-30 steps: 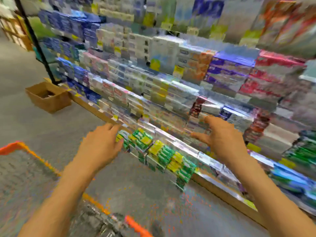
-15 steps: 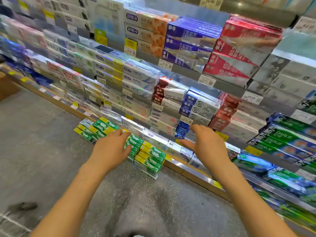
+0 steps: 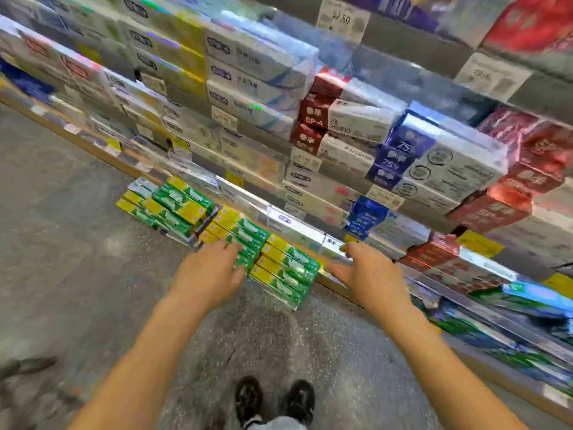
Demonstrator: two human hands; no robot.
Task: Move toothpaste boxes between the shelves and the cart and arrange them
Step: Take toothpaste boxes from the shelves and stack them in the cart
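Left hand: the left hand [image 3: 207, 274] is held palm-down with fingers spread and roughly straight; the fingertips are seen over the near left edge of the box stack. Nothing is gripped; true contact cannot be told through the blur.

Right hand: the right hand [image 3: 370, 274] is likewise spread wide and holds nothing; it is placed just to the right of the stack, in front of the bottom shelf edge [image 3: 310, 235].

Task's thing: a stack of green-and-yellow toothpaste boxes [image 3: 283, 270] is found on the floor [image 3: 77, 243], against the foot of the shelves — not on a shelf, and no cart is in view.

Direction from hands: the stack lies between the two hands and slightly ahead of them.

Long axis: the boxes are laid flat, their long axes running from near-left to far-right, yellow ends toward the left hand.

Nearer hand: the left is judged nearer — it overlaps the stack, while the right stands beside it with a small gap.

Neighbouring stacks: a second green-and-yellow pile [image 3: 169, 206] is set further left along the shelf foot, well apart from both hands.

Judgement: a two-handed clamp on the ends of the stack is taken to be in preparation; the right hand would need to be closed inward.

Risk: loose upper boxes may be slid off if the ends are pressed unevenly.
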